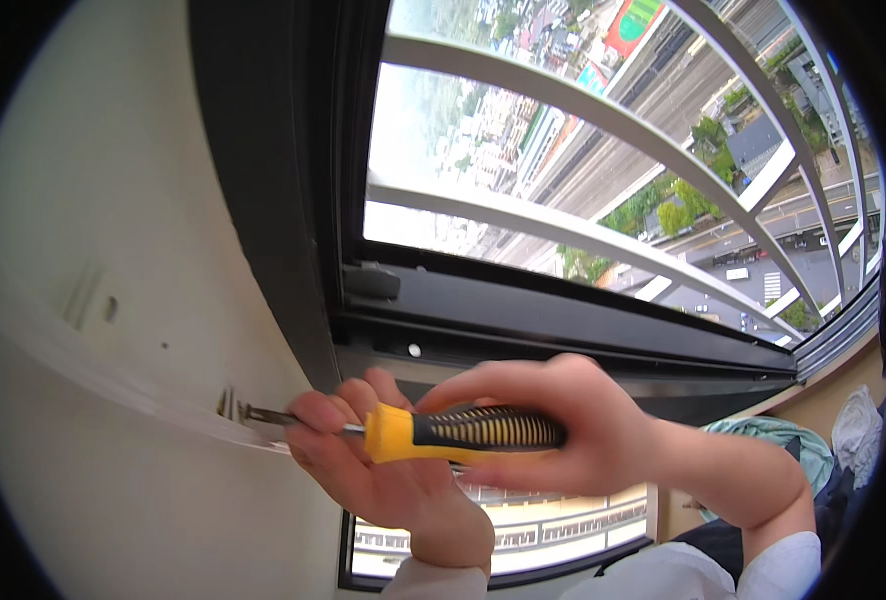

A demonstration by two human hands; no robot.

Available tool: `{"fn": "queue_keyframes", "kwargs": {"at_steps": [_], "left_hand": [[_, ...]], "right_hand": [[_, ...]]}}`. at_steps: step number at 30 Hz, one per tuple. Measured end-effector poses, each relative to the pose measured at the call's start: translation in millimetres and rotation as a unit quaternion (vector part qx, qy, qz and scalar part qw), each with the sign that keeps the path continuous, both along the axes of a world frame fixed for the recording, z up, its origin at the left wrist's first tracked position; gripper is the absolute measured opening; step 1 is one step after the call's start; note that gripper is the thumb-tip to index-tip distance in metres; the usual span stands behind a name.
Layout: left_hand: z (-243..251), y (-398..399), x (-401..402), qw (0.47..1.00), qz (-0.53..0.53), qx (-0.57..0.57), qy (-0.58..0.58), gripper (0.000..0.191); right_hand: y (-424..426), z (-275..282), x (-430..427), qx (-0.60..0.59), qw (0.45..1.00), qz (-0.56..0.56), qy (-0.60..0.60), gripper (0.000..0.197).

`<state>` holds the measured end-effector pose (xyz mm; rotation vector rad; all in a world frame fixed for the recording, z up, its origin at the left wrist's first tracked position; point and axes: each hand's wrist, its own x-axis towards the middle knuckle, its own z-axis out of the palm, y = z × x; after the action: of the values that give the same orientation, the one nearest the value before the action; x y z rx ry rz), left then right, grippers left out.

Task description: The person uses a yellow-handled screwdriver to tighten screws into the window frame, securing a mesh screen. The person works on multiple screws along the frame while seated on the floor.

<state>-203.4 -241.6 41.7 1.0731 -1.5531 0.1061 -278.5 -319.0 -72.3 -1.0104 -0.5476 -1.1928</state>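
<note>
A screwdriver (390,433) with a yellow and black ribbed handle lies level across the view, its shaft pointing left. My right hand (608,420) wraps around the back of the handle. Around the metal shaft, close to its front end, curl the fingers of my left hand (383,487). The shaft's end meets a small metal fitting (227,403) on the white wall (158,225); whether it is a screw or a bracket is too blurred to tell. Left of the fitting, the wall has a dark hole (111,307) and a smaller one (164,345).
A black window frame (263,150) borders the wall. Beyond the glass run white bars (563,217), with streets far below. A second window (548,517) is under my arms. Green cloth (773,442) and white cloth (859,435) lie at the right.
</note>
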Motion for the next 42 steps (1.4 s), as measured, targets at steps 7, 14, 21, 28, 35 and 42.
{"fn": "queue_keyframes", "kwargs": {"at_steps": [7, 14, 21, 28, 35, 42], "left_hand": [[2, -6, 4, 0.999, -0.044, 0.005, 0.028, 0.029], [3, -6, -8, 0.995, -0.09, 0.012, 0.035, 0.03], [-13, -16, -19, 0.997, 0.029, -0.057, 0.051, 0.031], [-2, -5, -12, 0.996, 0.022, -0.018, 0.082, 0.033], [-7, -15, -15, 0.992, 0.065, -0.1, 0.034, 0.029], [-4, -14, -12, 0.996, -0.002, -0.059, 0.068, 0.034]], "right_hand": [[-5, -3, 0, 0.117, 0.841, 0.528, -0.018, 0.033], [-2, 7, -27, 0.062, 0.992, 0.098, 0.052, 0.034], [2, -2, -19, -0.04, 0.939, -0.342, 0.012, 0.036], [5, -3, 1, 0.003, 0.977, -0.207, -0.04, 0.038], [10, 2, -18, 0.139, 0.983, 0.077, -0.088, 0.038], [-3, 1, -12, -0.01, 0.992, -0.123, -0.017, 0.029]]}}
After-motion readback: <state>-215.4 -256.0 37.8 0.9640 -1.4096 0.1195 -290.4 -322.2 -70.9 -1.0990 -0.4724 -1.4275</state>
